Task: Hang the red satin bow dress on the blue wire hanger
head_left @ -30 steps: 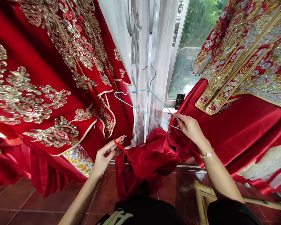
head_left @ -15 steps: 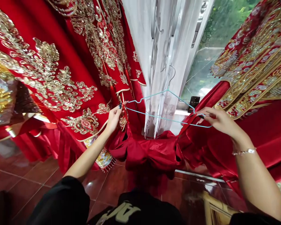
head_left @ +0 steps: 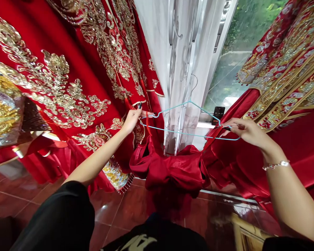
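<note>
A light blue wire hanger point(head_left: 187, 133) spans between my two hands in front of the white curtain. My left hand point(head_left: 133, 119) is at its left end, the thumb raised, one finger stretched along the hanger and the others curled. A thin red strap point(head_left: 148, 127) crosses the hanger beside that finger and runs down to a red satin dress point(head_left: 170, 170), which hangs bunched below. My right hand point(head_left: 242, 130) pinches the hanger's right end, where the dress's other strap point(head_left: 211, 136) comes up. Whether the hanger's hook rests on anything, I cannot tell.
Red garments with gold embroidery point(head_left: 57, 83) hang close on the left, and a beaded garment point(head_left: 290, 80) hangs on the right. A phone point(head_left: 218, 114) stands by the window point(head_left: 232, 62). A bamboo-like frame point(head_left: 240, 230) stands low on the right, over red floor tiles point(head_left: 107, 209).
The left strap has moved inward and now crosses the hanger's left arm. My left thumb has lifted and a finger has stretched out. The hanger appears slightly further right.
</note>
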Tool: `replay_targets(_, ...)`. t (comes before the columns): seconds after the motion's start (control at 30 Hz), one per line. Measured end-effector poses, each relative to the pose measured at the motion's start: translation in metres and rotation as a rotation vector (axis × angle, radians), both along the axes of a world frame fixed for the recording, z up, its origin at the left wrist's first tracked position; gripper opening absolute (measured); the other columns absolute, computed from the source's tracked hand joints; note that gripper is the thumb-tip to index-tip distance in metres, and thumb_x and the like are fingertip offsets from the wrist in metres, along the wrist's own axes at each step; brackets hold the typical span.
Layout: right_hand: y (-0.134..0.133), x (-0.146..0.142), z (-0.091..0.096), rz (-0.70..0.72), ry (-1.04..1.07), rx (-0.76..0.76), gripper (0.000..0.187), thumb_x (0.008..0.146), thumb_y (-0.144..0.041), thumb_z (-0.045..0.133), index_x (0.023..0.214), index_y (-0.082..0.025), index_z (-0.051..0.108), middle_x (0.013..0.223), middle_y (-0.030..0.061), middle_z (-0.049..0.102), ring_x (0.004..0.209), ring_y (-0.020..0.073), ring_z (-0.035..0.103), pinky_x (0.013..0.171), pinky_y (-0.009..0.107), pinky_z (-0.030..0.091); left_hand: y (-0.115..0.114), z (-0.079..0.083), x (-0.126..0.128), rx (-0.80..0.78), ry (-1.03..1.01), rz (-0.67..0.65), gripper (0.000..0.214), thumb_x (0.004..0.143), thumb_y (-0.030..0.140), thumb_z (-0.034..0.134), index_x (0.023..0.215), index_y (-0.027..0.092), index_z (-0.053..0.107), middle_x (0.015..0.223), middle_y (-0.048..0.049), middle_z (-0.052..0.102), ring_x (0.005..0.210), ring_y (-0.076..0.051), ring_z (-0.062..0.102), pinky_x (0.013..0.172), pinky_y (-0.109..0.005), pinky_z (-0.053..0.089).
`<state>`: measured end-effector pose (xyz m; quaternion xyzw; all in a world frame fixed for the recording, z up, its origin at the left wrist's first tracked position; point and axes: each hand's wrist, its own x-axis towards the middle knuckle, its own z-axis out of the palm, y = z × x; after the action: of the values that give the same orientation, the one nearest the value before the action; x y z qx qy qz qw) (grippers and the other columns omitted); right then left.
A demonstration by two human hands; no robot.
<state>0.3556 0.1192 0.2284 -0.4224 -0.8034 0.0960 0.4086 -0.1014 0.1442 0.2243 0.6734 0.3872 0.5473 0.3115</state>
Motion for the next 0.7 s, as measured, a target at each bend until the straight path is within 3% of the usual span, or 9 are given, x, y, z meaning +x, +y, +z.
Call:
replay_targets(0.1, 0.003, -0.003, -0.002, 0.079, 0.009, -0.118, 0.022, 0.083, -0.024, 0.055, 0.093, -0.018, 0.073, 0.073, 0.0075, 0.075, 0.066, 0.0165, 0.063, 0.063, 0.030, 0.045, 0.002, 0.020, 0.015, 0.006, 0.146, -0.065, 0.067, 0.087, 0.072, 0.054, 0.080, 0.009, 0.076, 0.081, -0.0156, 0.078, 0.098, -0.032, 0.074, 0.101, -0.048, 0.051)
replay_targets(0.2, 0.006, -0.009, -0.009, 0.049, 0.050, -0.198, 0.019, 0.087, -0.020, 0.054, 0.095, -0.016, 0.071, 0.070, 0.0064, 0.074, 0.070, 0.0168, 0.065, 0.070, 0.032, 0.048, 0.011, 0.032, 0.017, -0.030, 0.347, -0.049, 0.058, 0.095, 0.058, 0.048, 0.071, 0.011, 0.073, 0.072, -0.0123, 0.075, 0.083, -0.028, 0.074, 0.097, -0.048, 0.050)
replay_targets(0.27, 0.007, -0.014, -0.015, 0.059, 0.084, -0.240, 0.019, 0.088, -0.019, 0.053, 0.097, -0.016, 0.070, 0.078, 0.0073, 0.075, 0.074, 0.0170, 0.069, 0.075, 0.033, 0.050, 0.016, 0.037, 0.011, 0.004, 0.576, 0.076, 0.046, 0.096, 0.048, 0.052, 0.070, 0.014, 0.071, 0.073, -0.0096, 0.074, 0.085, -0.028, 0.072, 0.098, -0.048, 0.049)
replay_targets(0.33, 0.008, -0.017, -0.021, 0.068, 0.134, -0.238, 0.018, 0.088, -0.019, 0.053, 0.097, -0.016, 0.069, 0.087, 0.0084, 0.076, 0.079, 0.0182, 0.072, 0.081, 0.035, 0.053, 0.014, 0.039, 0.004, 0.126, 0.791, 0.293, 0.031, 0.093, 0.038, 0.058, 0.079, 0.015, 0.071, 0.087, -0.0101, 0.075, 0.098, -0.031, 0.070, 0.102, -0.049, 0.045)
replay_targets(0.43, 0.003, -0.016, -0.031, 0.049, 0.162, -0.143, 0.022, 0.087, -0.023, 0.057, 0.104, -0.019, 0.070, 0.109, 0.0097, 0.075, 0.103, 0.0233, 0.071, 0.099, 0.044, 0.052, -0.011, 0.034, 0.000, 0.300, 0.879, 0.456, 0.025, 0.095, 0.030, 0.052, 0.101, 0.012, 0.069, 0.110, -0.0143, 0.069, 0.113, -0.032, 0.063, 0.104, -0.049, 0.042)
replay_targets(0.5, -0.001, -0.010, -0.045, 0.010, 0.187, -0.067, 0.034, 0.085, -0.026, 0.062, 0.119, -0.023, 0.066, 0.130, 0.0090, 0.068, 0.125, 0.0262, 0.062, 0.111, 0.050, 0.044, -0.041, 0.017, 0.003, 0.343, 0.853, 0.333, 0.028, 0.097, 0.029, 0.045, 0.103, 0.014, 0.068, 0.109, -0.0134, 0.067, 0.110, -0.029, 0.061, 0.101, -0.046, 0.044)
replay_targets(0.57, -0.003, -0.001, -0.069, -0.092, 0.304, -0.005, 0.048, 0.082, -0.028, 0.066, 0.129, -0.027, 0.059, 0.143, 0.0089, 0.059, 0.131, 0.0265, 0.058, 0.112, 0.051, 0.044, -0.073, -0.013, 0.010, 0.278, 0.851, 0.036, 0.028, 0.098, 0.032, 0.044, 0.097, 0.018, 0.068, 0.100, -0.0100, 0.067, 0.099, -0.025, 0.062, 0.095, -0.040, 0.047)
replay_targets(0.63, -0.002, 0.008, -0.102, -0.232, 0.461, -0.001, 0.052, 0.081, -0.030, 0.066, 0.131, -0.026, 0.055, 0.140, 0.0115, 0.060, 0.117, 0.0247, 0.065, 0.104, 0.050, 0.050, -0.102, -0.049, 0.016, 0.098, 0.848, -0.260, 0.021, 0.095, 0.035, 0.052, 0.093, 0.020, 0.068, 0.096, -0.0078, 0.068, 0.092, -0.024, 0.062, 0.089, -0.035, 0.048)
replay_targets(0.7, 0.001, 0.013, -0.140, -0.308, 0.493, -0.134, 0.043, 0.078, -0.029, 0.066, 0.120, -0.021, 0.060, 0.124, 0.0120, 0.067, 0.102, 0.0227, 0.069, 0.099, 0.050, 0.052, -0.123, -0.079, 0.020, -0.078, 0.772, -0.425, 0.020, 0.095, 0.034, 0.052, 0.087, 0.020, 0.064, 0.088, -0.0054, 0.066, 0.080, -0.020, 0.061, 0.079, -0.030, 0.048)
